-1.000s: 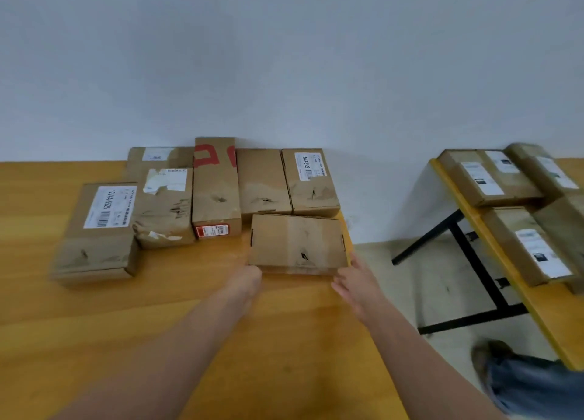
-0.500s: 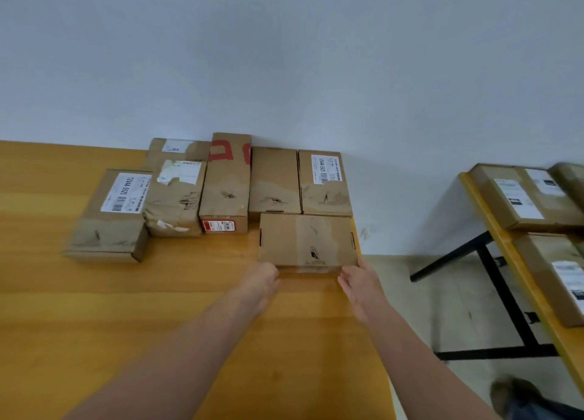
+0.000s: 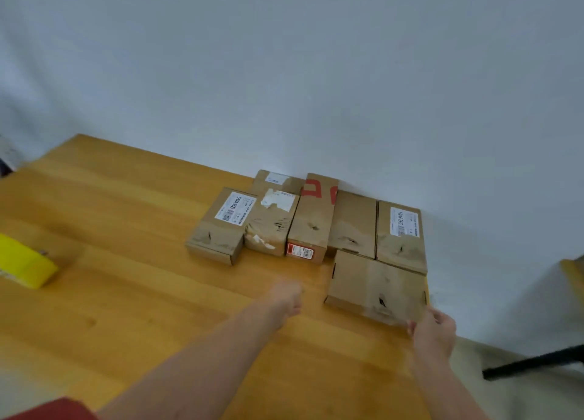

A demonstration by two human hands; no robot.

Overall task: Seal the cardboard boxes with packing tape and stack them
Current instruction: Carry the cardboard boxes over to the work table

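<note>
A row of several brown cardboard boxes (image 3: pixel 311 222) lies along the wall on the wooden table (image 3: pixel 132 293); some carry white labels. In front of the row's right end lies another flat box (image 3: pixel 376 288), close to the table's right edge. My right hand (image 3: pixel 433 329) touches that box's near right corner with fingers and thumb. Blurred and with its fingers loosely curled, my left hand (image 3: pixel 287 296) hovers over the table to the left of the box, holding nothing. A yellow tape roll (image 3: pixel 23 263) sits far left on the table.
The white wall runs right behind the boxes. A red object (image 3: pixel 50 410) shows at the bottom left corner. The table ends just right of the near box, with the floor, a black table leg (image 3: pixel 534 362) and a second table's edge (image 3: pixel 573 274) beyond.
My left hand has come off the near box's left corner and moved left. My right hand stays at the right corner. The view has swung left, bringing the yellow tape roll into sight.
</note>
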